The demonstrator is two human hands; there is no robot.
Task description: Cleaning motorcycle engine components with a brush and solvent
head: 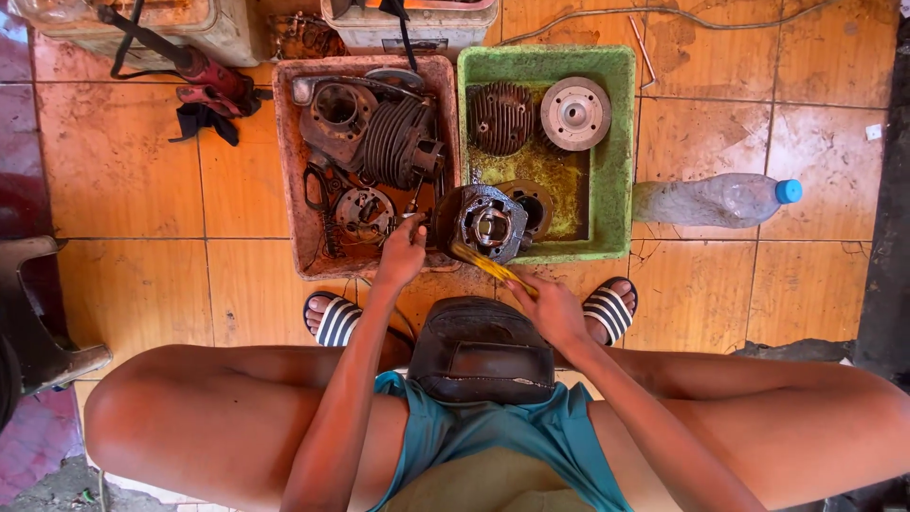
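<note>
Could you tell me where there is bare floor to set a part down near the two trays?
Bare tile floor lies left of the red tray, and more beyond the plastic bottle right of the green tray. Both trays are crowded with engine parts, and the left hand and right hand work the cylinder at their front.

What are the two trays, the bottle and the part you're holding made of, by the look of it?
Green tray and reddish tray: probably plastic, with moulded rims, stained and grimy. Bottle: clear plastic, dusty, with a blue cap. Cylinder, steadied by the left hand: seemingly cast metal, dull grey, finned. The right hand holds a yellow tool; material unclear.
</note>
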